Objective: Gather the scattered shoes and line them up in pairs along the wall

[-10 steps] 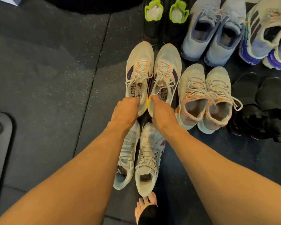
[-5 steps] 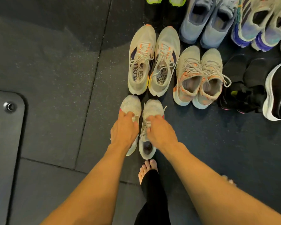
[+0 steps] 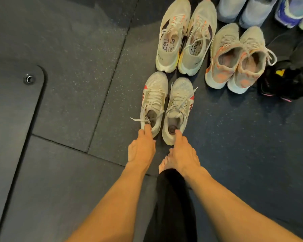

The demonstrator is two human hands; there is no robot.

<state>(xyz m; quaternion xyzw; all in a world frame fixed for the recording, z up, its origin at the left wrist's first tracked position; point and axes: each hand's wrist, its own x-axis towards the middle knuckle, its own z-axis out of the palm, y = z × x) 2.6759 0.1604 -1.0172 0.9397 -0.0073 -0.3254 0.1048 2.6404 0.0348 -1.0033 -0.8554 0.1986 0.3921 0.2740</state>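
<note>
— Shoes first: where's the pair you're working on?

— The two grey mesh sneakers with red side marks sit side by side on the rubber floor [image 3: 63, 105], toes pointing away from me. The left sneaker [image 3: 153, 102] and right sneaker [image 3: 179, 109] lie just behind the cream running pair [image 3: 185, 37], nearly heel to toe with it.

— And your grip?

— My left hand [image 3: 141, 149] has fingertips pinched on the left heel collar. My right hand [image 3: 183, 154] has a finger hooked over the right heel rim; whether it's truly clamped I can't tell.

— What does the next move hinge on?

— Both long axes run straight away from my hands, each hand at its own shoe's heel. I judge any push or pull goes along that axis, and the left sneaker's loose lace [image 3: 138, 119] could drag.
</note>
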